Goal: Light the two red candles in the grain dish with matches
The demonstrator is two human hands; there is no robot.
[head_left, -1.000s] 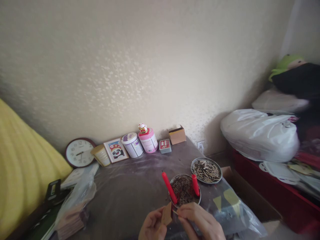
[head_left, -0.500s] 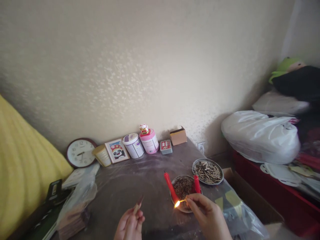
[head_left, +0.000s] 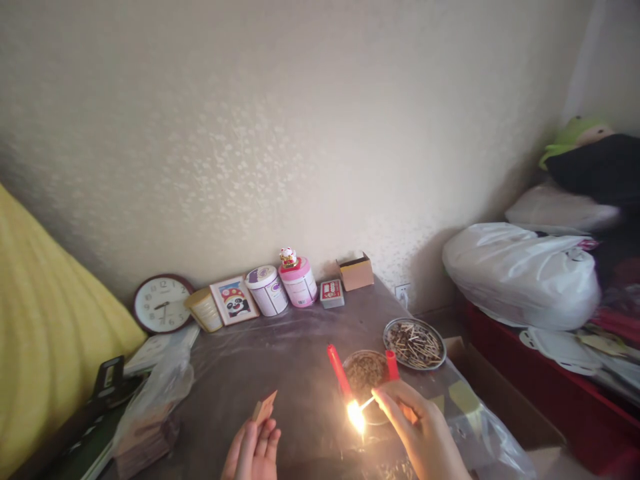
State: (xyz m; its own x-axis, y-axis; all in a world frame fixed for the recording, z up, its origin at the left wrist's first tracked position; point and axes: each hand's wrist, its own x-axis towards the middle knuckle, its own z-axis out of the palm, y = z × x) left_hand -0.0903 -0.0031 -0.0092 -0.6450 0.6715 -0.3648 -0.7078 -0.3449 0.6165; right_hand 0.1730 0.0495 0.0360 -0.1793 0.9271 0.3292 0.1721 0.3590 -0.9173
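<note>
From the head camera: the flame on the match [head_left: 364, 405] is larger and brighter than half a second ago, so it has caught fully. The right hand [head_left: 425, 433] pinches it, closed on the stick, the flame beside the base of the leaning red candle [head_left: 339, 371]. The left hand [head_left: 253, 448] has drawn away to the left, fingers loosely curled around the matchbox [head_left: 264, 407]. Just beyond the right hand, a round dish [head_left: 367, 370] holds dark burnt bits and a second red candle [head_left: 393, 365]; further right, a metal plate [head_left: 415, 344] holds spent matchsticks.
</note>
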